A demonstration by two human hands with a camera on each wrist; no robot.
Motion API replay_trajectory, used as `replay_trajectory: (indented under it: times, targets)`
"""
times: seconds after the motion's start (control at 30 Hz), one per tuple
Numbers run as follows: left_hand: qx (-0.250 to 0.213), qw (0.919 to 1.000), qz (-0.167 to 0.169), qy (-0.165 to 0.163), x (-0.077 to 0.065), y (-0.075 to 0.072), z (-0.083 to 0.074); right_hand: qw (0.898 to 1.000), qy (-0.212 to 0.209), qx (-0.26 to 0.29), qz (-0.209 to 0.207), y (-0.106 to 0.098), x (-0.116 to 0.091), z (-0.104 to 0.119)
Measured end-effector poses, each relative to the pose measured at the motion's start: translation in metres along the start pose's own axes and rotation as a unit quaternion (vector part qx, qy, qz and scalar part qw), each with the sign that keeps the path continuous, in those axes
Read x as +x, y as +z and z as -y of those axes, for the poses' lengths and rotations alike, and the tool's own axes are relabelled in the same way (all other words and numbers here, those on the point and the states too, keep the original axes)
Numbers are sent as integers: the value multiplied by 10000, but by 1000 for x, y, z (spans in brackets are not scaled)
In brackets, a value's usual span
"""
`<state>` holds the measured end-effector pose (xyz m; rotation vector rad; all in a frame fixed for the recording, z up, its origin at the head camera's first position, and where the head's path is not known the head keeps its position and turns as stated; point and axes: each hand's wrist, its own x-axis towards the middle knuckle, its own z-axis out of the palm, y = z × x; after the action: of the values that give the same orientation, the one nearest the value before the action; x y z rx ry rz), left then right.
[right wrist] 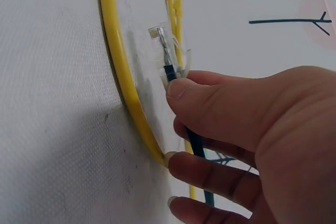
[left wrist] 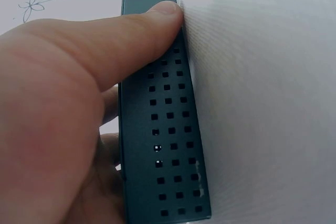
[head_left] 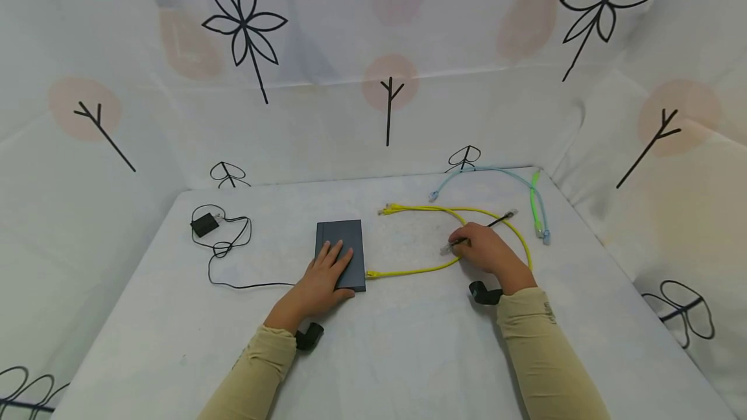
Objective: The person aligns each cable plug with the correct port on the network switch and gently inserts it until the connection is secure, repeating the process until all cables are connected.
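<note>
A dark grey network switch (head_left: 348, 235) lies on the table, its vented side facing me. My left hand (head_left: 321, 282) rests on it, fingers spread over the top; in the left wrist view the thumb (left wrist: 152, 27) presses along the side with the square holes. To the right, my right hand (head_left: 483, 250) pinches a short black network cable (head_left: 498, 220) between thumb and fingers, close behind its clear plug (right wrist: 161, 40). The cable's other plug (head_left: 510, 214) sticks out beyond the hand. A yellow network cable (head_left: 420, 270) runs from the switch's right side and passes under my right hand.
Yellow plugs (head_left: 388, 209) lie behind the right hand. At the back right are a light blue cable (head_left: 508, 172) and a bright green cable (head_left: 533, 203). A black power adapter (head_left: 205, 225) sits at the left, its thin cord (head_left: 251, 287) leading toward the switch.
</note>
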<state>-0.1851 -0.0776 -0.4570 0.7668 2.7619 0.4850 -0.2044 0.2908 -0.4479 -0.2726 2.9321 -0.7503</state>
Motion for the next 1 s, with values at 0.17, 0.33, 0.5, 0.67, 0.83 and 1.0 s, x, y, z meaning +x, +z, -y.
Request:
replay_trajectory:
  times: [0.17,0.33,0.5,0.67,0.83,1.0]
  targets:
    - [30,10000,-5,-4,0,0,0,10000,-33,21,-66,1,0,0]
    - [30,10000,-1,-19,0,0,0,9998,-136,34,-150,3,0,2]
    - [11,10000,-7,-21,-1,0,-1,9991,-325,-7,-279,5,1,7]
    - [19,10000,-39,-5,0,1,-1,9973,-598,-65,-414,7,3,14]
    - [-2,10000,-47,3,-1,1,0,9953,-777,-145,-568,8,3,20]
    - [-6,10000,-43,2,-1,1,0,9929,-927,-146,-725,9,2,26]
